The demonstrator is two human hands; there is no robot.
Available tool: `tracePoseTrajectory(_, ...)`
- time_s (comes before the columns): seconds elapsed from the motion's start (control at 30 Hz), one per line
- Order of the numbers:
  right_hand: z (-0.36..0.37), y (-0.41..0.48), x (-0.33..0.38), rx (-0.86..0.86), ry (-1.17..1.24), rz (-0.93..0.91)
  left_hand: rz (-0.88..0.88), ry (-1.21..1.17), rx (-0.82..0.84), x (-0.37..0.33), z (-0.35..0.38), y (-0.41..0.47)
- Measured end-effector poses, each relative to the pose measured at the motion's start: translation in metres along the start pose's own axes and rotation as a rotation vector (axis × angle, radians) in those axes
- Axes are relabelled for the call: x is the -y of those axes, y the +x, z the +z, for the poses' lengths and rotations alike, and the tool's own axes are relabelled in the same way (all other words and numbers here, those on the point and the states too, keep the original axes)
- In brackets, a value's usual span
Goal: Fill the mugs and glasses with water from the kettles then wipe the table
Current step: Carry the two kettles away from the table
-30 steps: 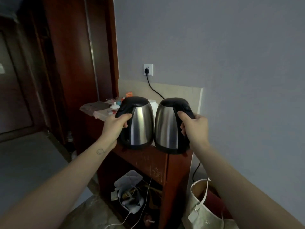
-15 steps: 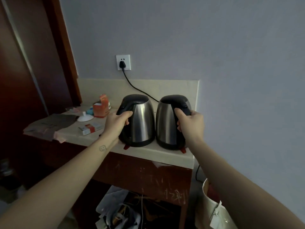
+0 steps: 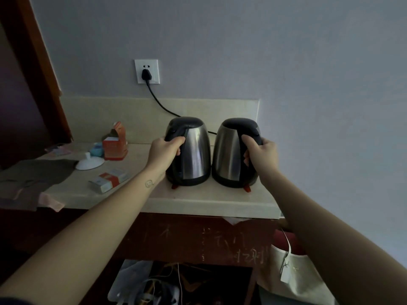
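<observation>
Dim daylight fills a small room where a cream tote bag (image 3: pixel 293 278) sits on the floor, low and far to the right of the wall socket (image 3: pixel 146 71). Above it runs a pale stone counter (image 3: pixel 198 203), on which two steel kettles stand side by side, almost touching, below and just right of the socket.

The left hand (image 3: pixel 164 154) is wrapped around the black handle of the left kettle (image 3: pixel 193 155), and the right hand (image 3: pixel 262 154) is clamped on the handle of the right kettle (image 3: pixel 229 155). The handles face outward, so each hand gets a clear grip. Both bases rest on the counter, and the paired grip suggests they are about to be lifted together for pouring.

Each kettle has a brushed, tapering body, a domed black lid and a red tab at its foot. No mugs or glasses are in sight.

A small box (image 3: pixel 109 179), a white lid (image 3: pixel 89 162) and an orange carton (image 3: pixel 115 143) lie lower left of the socket. A black cord (image 3: pixel 158 102) drops from it behind the kettles.
</observation>
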State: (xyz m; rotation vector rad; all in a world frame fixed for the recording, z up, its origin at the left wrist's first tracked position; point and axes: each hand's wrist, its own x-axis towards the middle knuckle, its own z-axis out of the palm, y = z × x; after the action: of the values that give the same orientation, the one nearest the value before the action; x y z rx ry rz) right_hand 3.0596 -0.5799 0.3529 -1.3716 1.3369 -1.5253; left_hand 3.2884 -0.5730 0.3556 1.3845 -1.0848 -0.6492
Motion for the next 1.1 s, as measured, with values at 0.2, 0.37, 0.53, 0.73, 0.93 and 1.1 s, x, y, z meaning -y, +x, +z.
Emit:
tracePoseTrajectory(0.2,0.0,0.002,-0.001,-0.052,-0.174,-0.044,0.111,0.141,0.057,0.005,-0.005,0.003)
tracePoseTrajectory(0.37,-0.015,-0.001,0.011,-0.042,-0.574,-0.112,0.217,0.514,0.002,0.004,-0.018,0.008)
tracePoseTrajectory(0.53,-0.041,-0.001,0.029,-0.05,-0.679,-0.251,0.785,0.584,-0.098,-0.037,-0.013,-0.014)
tracePoseTrajectory(0.73,-0.113,-0.008,0.047,-0.11,-0.84,-0.256,1.117,0.661,0.247,-0.097,0.057,-0.045)
tracePoseTrajectory(0.93,-0.22,-0.034,0.044,-0.231,-0.977,-0.113,1.169,0.69,0.594,-0.122,0.168,-0.091)
tracePoseTrajectory(1.1,-0.329,-0.076,0.043,-0.346,-1.095,0.038,1.167,0.741,0.801,-0.132,0.268,-0.148)
